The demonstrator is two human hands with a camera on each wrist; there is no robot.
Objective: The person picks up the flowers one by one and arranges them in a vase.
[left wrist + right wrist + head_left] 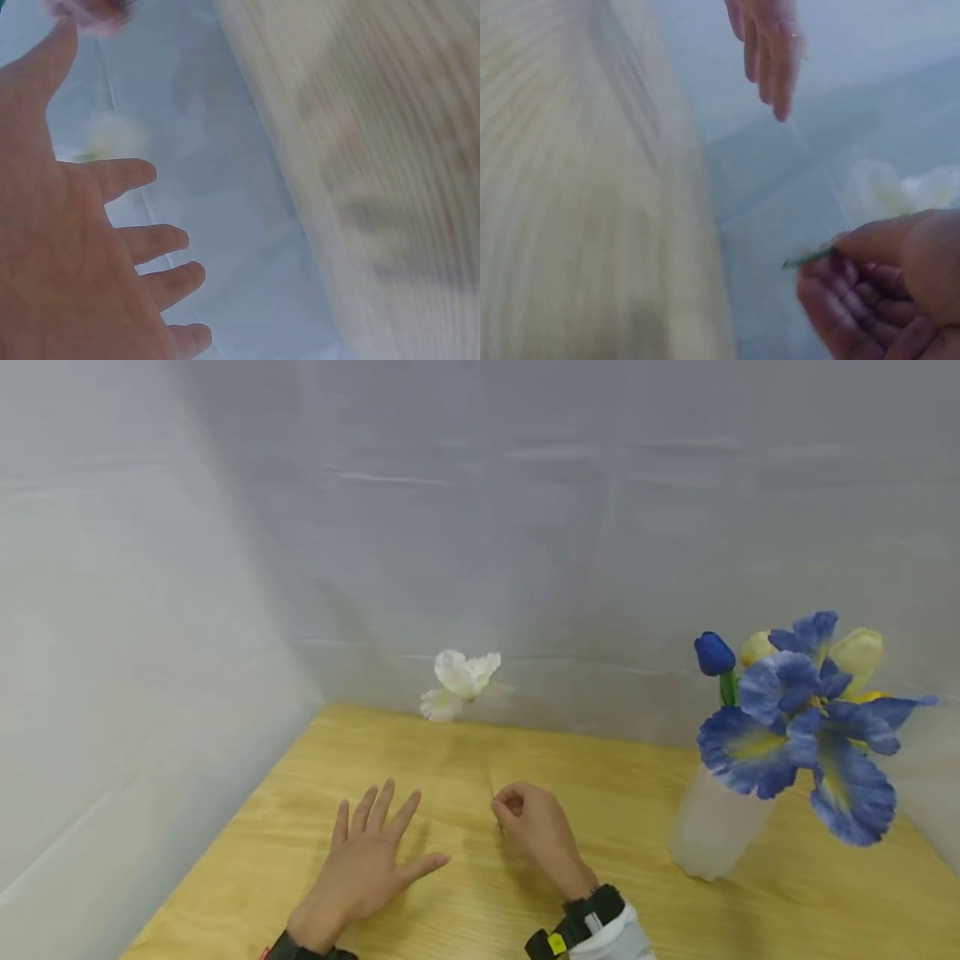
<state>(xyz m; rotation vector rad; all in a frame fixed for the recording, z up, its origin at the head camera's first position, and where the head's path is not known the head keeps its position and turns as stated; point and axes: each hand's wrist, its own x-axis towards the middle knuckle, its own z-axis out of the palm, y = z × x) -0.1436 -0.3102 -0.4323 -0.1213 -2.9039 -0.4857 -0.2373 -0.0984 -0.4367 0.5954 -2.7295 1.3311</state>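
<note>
My right hand (542, 833) pinches the thin green stem (808, 259) of a white artificial flower between thumb and forefinger. A short end of that stem pokes out past the fingertips in the right wrist view. The flower's white ruffled head (456, 677) stands up beyond the hand, in front of the back sheet. To the left, my left hand (365, 864) is held over the table with its fingers spread and straight, holding nothing.
On the right stands a whitish vase (720, 827), holding a large blue iris (780, 693), a blue tulip (714, 654) and pale yellow blooms (858, 653). Pale sheeting (525, 527) hangs behind and left of the wooden table (450, 931).
</note>
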